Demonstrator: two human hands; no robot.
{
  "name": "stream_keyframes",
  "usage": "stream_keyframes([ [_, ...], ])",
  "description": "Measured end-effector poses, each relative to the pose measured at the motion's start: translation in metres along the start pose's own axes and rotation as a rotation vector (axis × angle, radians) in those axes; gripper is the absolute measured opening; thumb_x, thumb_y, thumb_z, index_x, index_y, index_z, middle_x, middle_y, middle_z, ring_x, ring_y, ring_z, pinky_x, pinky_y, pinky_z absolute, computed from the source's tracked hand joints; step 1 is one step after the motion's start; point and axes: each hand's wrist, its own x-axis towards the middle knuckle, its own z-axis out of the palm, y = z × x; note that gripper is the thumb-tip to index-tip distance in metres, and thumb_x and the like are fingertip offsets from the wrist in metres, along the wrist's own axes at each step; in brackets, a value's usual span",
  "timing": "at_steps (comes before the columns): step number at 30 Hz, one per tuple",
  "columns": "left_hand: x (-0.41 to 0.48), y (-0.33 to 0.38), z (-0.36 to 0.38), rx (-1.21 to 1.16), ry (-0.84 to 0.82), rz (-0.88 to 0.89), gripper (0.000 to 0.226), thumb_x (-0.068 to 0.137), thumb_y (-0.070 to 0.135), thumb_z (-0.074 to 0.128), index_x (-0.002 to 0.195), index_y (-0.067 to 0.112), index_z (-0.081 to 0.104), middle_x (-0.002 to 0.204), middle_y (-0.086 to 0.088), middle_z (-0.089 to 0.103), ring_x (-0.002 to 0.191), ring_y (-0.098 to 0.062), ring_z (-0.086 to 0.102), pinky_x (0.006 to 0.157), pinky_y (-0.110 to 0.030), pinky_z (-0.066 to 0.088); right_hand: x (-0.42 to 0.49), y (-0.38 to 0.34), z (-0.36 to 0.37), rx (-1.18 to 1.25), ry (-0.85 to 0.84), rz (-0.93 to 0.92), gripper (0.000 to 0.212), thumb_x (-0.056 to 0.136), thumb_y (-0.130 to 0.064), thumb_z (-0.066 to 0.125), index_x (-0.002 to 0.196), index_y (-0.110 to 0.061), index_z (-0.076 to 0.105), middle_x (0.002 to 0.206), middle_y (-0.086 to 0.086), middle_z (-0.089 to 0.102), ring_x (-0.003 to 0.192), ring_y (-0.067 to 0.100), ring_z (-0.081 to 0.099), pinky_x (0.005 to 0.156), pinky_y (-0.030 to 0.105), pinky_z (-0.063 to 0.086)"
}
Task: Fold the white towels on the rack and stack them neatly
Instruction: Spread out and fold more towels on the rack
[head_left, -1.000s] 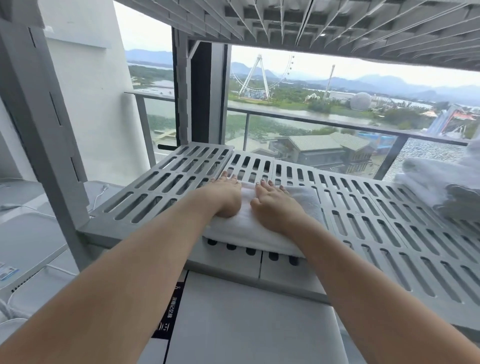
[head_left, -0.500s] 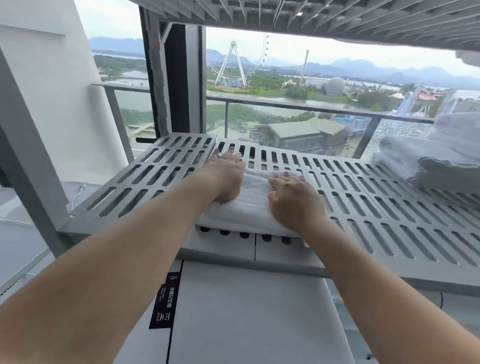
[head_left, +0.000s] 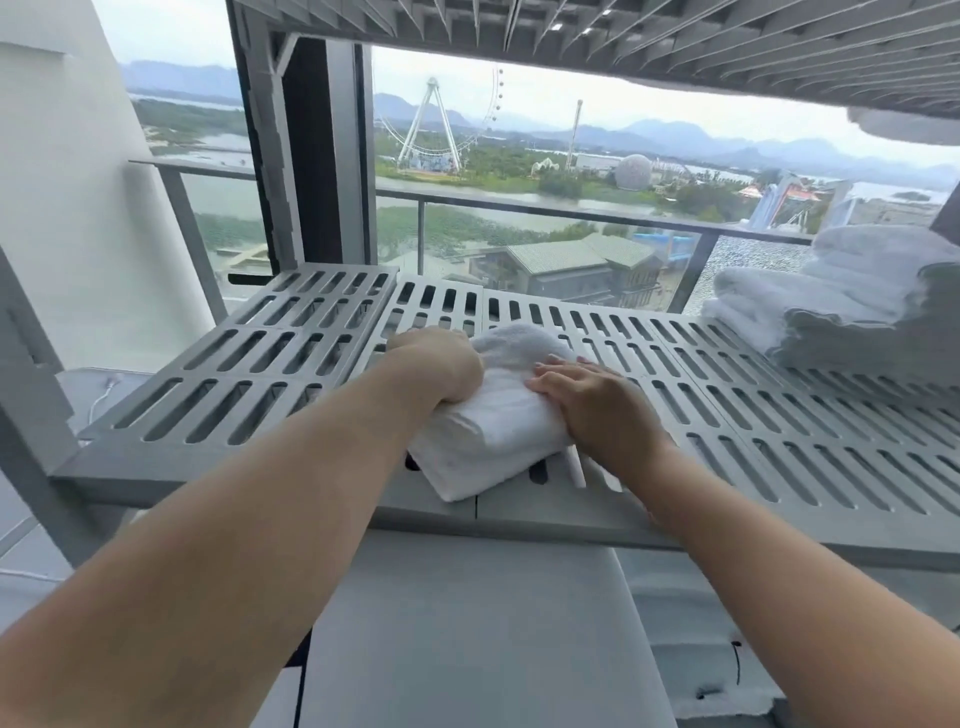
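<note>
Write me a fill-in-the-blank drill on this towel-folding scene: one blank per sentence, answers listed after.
1. The left hand and right hand both rest on one folded ____.
2. It lies on the grey rack, whose surface is full of long ____.
3. The stack of towels sits on the same rack, to the ____ of both hands.

Missing words: towel; slots; right.
</note>
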Motion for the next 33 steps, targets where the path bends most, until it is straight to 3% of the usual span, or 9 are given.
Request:
stream_keyframes([
  [3,-0.016,0.006,-0.003,-0.003,-0.038,0.058,0.069,0.105,0.055,0.025,0.161,0.016,0.018,0.164,-0.008,0.030,0.145,-0.033,0.037,0.113,-0.051,0.038,0.002,0.016,-0.011,-0.004,0.001,0.325,0.028,0.092,-0.011,0.064,0.113,-0.023,0.077,0.121,0.004,0.072,0.110,0.028,0.068,0.092,0.037,0.054],
  [8,-0.033,0.009,-0.021,0.034,-0.116,0.071,0.082,0.099,0.066,0.040,0.150,0.001,0.040,0.152,-0.018,0.045,0.134,-0.032,0.049,0.103,-0.040,0.042,0.000,0.002,-0.028,0.053,0.125,0.646,0.032,0.091,-0.033,0.063,0.121,-0.023,0.065,0.104,0.008,0.068,0.096,0.030,0.066,0.079,0.040,0.055],
  [11,-0.033,0.012,-0.022,0.030,-0.079,0.089,0.080,0.098,0.064,0.046,0.149,0.002,0.043,0.152,-0.016,0.046,0.132,-0.031,0.051,0.102,-0.039,0.044,-0.006,-0.008,-0.041,-0.010,-0.220,0.794,0.056,0.090,-0.066,0.046,0.122,-0.022,0.062,0.110,0.009,0.070,0.102,0.031,0.064,0.077,0.039,0.050],
  [13,-0.029,0.019,-0.017,-0.021,-0.045,0.140,0.077,0.100,0.056,0.050,0.157,0.007,0.030,0.157,-0.014,0.040,0.137,-0.032,0.047,0.109,-0.042,0.041,-0.009,-0.020,-0.044,-0.063,-0.382,0.827,0.074,0.088,-0.077,0.032,0.127,-0.020,0.057,0.118,0.010,0.066,0.108,0.031,0.062,0.074,0.040,0.043],
  [16,-0.021,0.028,-0.007,-0.113,-0.026,0.186,0.081,0.102,0.047,0.050,0.163,0.026,0.000,0.160,-0.018,0.037,0.136,-0.035,0.049,0.111,-0.047,0.042,-0.004,-0.031,-0.041,0.062,-0.442,0.878,0.074,0.090,-0.070,0.037,0.138,-0.014,0.045,0.132,0.014,0.059,0.116,0.034,0.057,0.087,0.044,0.046],
  [18,-0.016,0.031,0.000,-0.115,0.007,0.210,0.076,0.105,0.046,0.044,0.161,0.032,-0.005,0.159,-0.019,0.037,0.131,-0.034,0.054,0.107,-0.047,0.046,-0.002,-0.032,-0.041,0.246,-0.404,0.956,0.070,0.092,-0.057,0.049,0.142,-0.009,0.038,0.135,0.018,0.055,0.116,0.036,0.057,0.092,0.042,0.048],
  [25,-0.007,0.033,0.006,-0.223,0.041,0.223,0.067,0.095,0.056,0.057,0.155,0.037,0.036,0.158,-0.009,0.041,0.140,-0.028,0.043,0.111,-0.039,0.040,-0.019,-0.024,-0.034,0.493,0.012,0.826,0.067,0.090,-0.022,0.067,0.148,-0.014,0.036,0.143,0.011,0.053,0.131,0.027,0.050,0.105,0.030,0.036],
  [28,-0.014,0.035,0.005,-0.335,0.077,0.235,0.075,0.089,0.055,0.066,0.154,0.030,0.040,0.156,-0.004,0.045,0.140,-0.025,0.043,0.112,-0.037,0.036,-0.025,-0.018,-0.034,0.507,0.169,0.720,0.059,0.088,-0.013,0.067,0.142,-0.019,0.045,0.140,0.003,0.056,0.128,0.021,0.052,0.101,0.020,0.032],
  [33,-0.036,0.071,0.007,-0.453,0.211,0.224,0.083,0.082,0.057,0.073,0.153,0.028,0.040,0.149,-0.010,0.048,0.133,-0.027,0.046,0.110,-0.038,0.037,-0.043,0.009,-0.049,0.540,0.299,0.699,0.051,0.089,-0.007,0.065,0.136,-0.022,0.053,0.132,0.002,0.060,0.122,0.018,0.055,0.098,0.017,0.036],
])
